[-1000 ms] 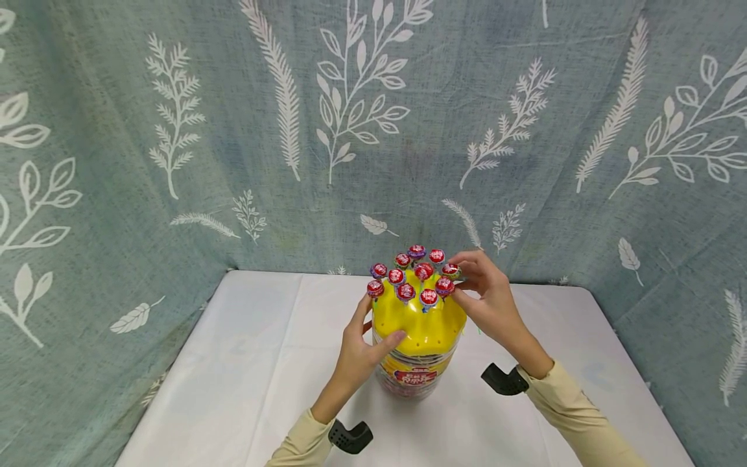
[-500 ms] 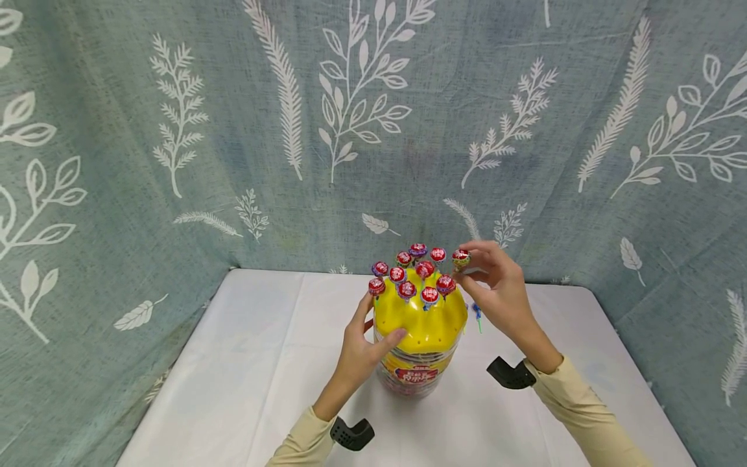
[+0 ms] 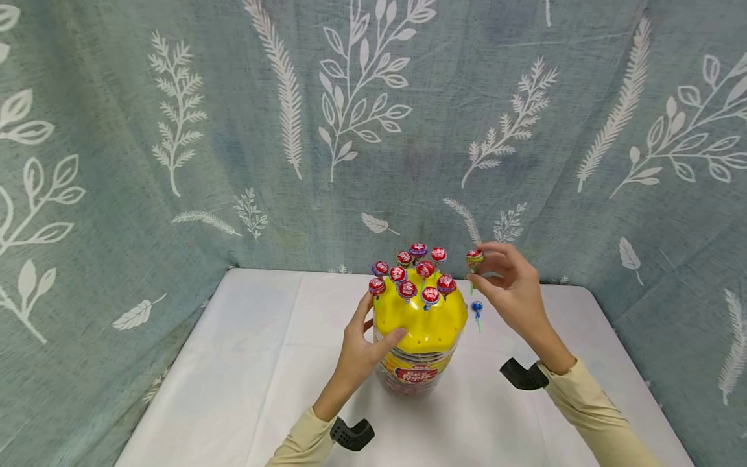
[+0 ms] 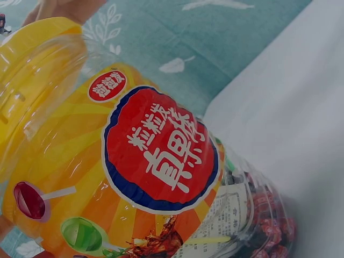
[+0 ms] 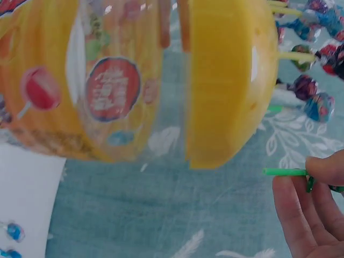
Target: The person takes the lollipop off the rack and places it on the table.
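A clear plastic lollipop jar (image 3: 417,375) stands upright on the table, with a yellow domed lid (image 3: 403,321). Several wrapped lollipops (image 3: 406,290) stick up from holes in that lid. My left hand (image 3: 362,350) holds the jar at the lid, thumb across the front and fingers round the left side. To the right of the lid, my right hand (image 3: 516,292) pinches a lollipop (image 3: 474,259) with a red and green wrapper. Its green stick (image 5: 285,172) points at the lid in the right wrist view, apart from it.
A blue-wrapped lollipop (image 3: 477,310) lies on the white table (image 3: 245,363) just right of the jar. Wrapped sweets (image 4: 269,220) fill the jar's bottom. Behind the table hangs a leaf-patterned curtain (image 3: 233,117).
My right hand has drawn the lollipop away from the lid's right edge and carried it to the right. The blue lollipop on the table has come into sight. My left hand stays put.
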{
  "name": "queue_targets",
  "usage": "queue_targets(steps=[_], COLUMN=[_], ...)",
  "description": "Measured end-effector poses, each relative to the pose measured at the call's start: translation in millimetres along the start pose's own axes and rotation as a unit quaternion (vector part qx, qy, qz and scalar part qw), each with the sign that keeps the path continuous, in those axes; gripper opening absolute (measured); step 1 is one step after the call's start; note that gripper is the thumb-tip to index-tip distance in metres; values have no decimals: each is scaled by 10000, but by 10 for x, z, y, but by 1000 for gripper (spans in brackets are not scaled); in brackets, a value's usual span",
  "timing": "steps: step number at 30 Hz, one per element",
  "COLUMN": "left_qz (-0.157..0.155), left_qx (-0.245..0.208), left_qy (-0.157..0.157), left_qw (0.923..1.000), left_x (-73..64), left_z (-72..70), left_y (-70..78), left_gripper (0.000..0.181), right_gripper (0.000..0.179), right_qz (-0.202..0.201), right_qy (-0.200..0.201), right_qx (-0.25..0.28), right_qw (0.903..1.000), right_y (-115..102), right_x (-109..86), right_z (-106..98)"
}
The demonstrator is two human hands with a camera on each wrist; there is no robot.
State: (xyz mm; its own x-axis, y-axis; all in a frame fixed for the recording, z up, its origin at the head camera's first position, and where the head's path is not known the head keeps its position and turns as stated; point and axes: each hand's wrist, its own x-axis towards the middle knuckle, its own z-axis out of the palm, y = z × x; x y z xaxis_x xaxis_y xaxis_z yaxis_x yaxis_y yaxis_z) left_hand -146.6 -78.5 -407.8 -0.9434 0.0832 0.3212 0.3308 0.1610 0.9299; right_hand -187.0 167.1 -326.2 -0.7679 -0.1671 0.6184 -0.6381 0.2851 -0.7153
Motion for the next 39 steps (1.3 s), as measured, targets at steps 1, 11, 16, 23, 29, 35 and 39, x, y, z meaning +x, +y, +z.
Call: queue_targets(steps=[1, 11, 16, 23, 29, 35, 39], left_qz=[-9, 15, 10, 92, 103, 33, -46], left_qx=[-2, 15, 3, 26, 20, 24, 31], left_qy=[-7, -6, 3, -10, 9, 15, 25], left_qw=[10000, 10000, 10000, 10000, 9999, 10000, 10000], left_x=[0, -2, -10, -12, -7, 1, 2], left_z=[2, 22, 23, 24, 19, 10, 9], left_y=[3, -1, -10, -9, -11, 0, 7], left_gripper=[80, 80, 81, 82, 81, 81, 81], right_gripper=[47, 47, 46, 48, 48, 46, 47], right_qz=[47, 425, 753, 835, 1024, 1092, 1268], right_qy=[17, 135, 185, 176, 139, 182, 195], right_qx=[-12, -417, -547, -540, -749, -967, -1001], right_qw=[10000, 9981, 9955, 9949, 9918, 9891, 9867], right_y=[18, 126, 180, 395, 728, 915, 1027], right_x=[-6, -65, -99, -159, -224, -268, -293], right_z=[-15, -145, -172, -231, -292, -306, -322])
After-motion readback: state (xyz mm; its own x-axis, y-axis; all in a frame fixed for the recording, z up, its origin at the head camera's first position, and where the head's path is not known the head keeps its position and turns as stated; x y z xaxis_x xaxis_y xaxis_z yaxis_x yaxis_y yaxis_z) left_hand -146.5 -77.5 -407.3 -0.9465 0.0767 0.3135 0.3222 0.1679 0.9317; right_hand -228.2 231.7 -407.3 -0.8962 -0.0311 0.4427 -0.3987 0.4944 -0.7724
